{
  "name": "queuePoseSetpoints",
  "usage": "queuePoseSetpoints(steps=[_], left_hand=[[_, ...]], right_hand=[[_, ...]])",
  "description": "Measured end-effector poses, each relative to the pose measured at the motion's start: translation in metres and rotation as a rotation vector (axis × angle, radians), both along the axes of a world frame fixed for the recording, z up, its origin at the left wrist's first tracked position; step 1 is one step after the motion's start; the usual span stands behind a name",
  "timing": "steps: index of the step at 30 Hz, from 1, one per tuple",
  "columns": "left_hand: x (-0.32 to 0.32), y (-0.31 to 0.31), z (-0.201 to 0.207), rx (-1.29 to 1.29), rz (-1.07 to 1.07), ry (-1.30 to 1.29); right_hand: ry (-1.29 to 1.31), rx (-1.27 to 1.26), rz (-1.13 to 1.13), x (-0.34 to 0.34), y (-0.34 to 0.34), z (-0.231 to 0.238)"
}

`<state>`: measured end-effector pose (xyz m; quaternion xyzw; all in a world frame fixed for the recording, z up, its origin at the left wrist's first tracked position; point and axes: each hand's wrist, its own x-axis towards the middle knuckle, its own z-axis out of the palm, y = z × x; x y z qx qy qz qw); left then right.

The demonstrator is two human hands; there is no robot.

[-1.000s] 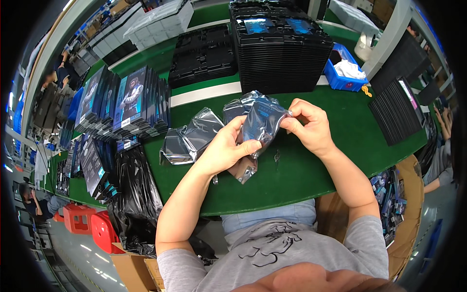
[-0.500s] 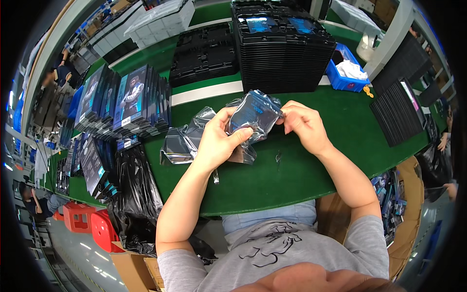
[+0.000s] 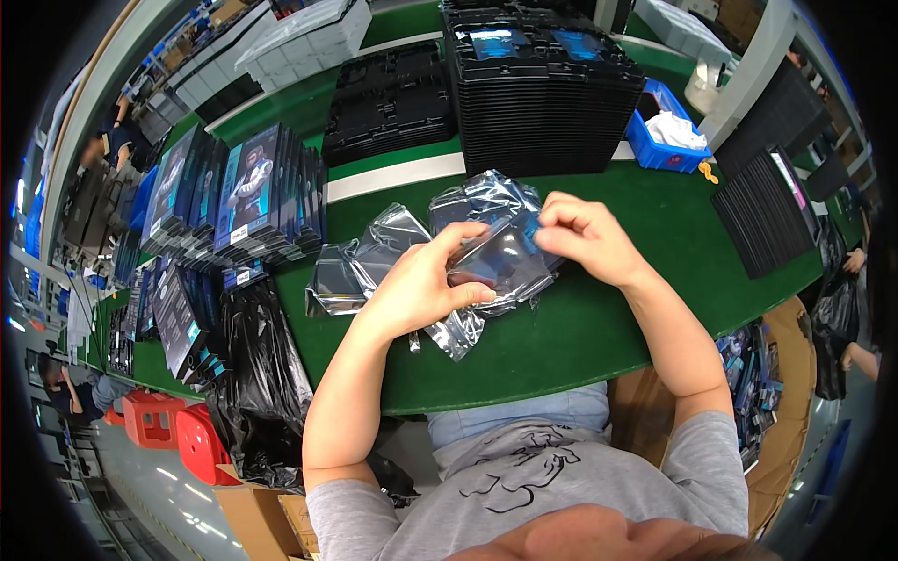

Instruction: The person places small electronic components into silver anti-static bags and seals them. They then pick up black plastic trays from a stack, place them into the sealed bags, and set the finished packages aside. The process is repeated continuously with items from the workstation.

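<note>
In front of me is a flat, dark, squarish package (image 3: 513, 265) in shiny clear plastic wrapping. My left hand (image 3: 416, 285) grips its left side, index finger on top and thumb along the near edge. At the package's far right corner my right hand (image 3: 591, 241) is closed, fingers and thumb pinched against the wrapping edge. Another crumpled shiny wrapped piece (image 3: 482, 194) lies just beyond the package. To the left of it, partly behind my left hand, are more loose shiny bags (image 3: 388, 238). A bag end (image 3: 456, 337) sticks out toward me under the package.
Printed boxes (image 3: 251, 192) stand in rows at left, beside a black plastic bag (image 3: 262, 365). Tall stacked black trays (image 3: 547, 122) and a lower stack (image 3: 388, 103) sit at the back. A blue bin (image 3: 669, 154) and black panels (image 3: 767, 224) are at right on the green table (image 3: 617, 327).
The package has been tipped over lower and flatter, and its printed face no longer shows the same way. My right hand has shifted slightly with its corner; a bag end now pokes out nearer me.
</note>
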<state>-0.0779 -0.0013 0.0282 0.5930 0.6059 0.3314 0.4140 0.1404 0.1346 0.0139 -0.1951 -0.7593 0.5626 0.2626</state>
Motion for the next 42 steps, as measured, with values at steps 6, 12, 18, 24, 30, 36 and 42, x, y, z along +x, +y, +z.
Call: queuePoseSetpoints(steps=[6, 12, 18, 24, 30, 36, 42], left_hand=[[-0.012, -0.005, -0.002, 0.115, 0.057, 0.040], [-0.009, -0.011, 0.007, 0.265, 0.070, 0.204], [-0.005, -0.009, 0.009, 0.339, 0.071, 0.320], [-0.007, -0.011, 0.004, 0.272, -0.005, 0.446], [-0.009, -0.012, -0.002, 0.386, -0.006, 0.518], [-0.008, -0.010, -0.002, 0.379, -0.058, 0.528], [-0.009, -0.010, 0.007, 0.431, 0.031, 0.554]], right_hand=[[0.279, -0.092, -0.352, 0.014, 0.034, 0.028], [0.148, 0.615, -0.430, -0.002, 0.116, 0.142], [-0.064, 0.910, -0.752, -0.046, 0.261, 0.185], [-0.364, 1.037, -0.383, -0.080, 0.335, 0.181], [-0.471, 0.677, -0.378, -0.099, 0.362, 0.162], [-0.735, 0.763, -0.251, -0.094, 0.363, 0.147], [-0.573, 0.826, -0.307, -0.087, 0.333, 0.161]])
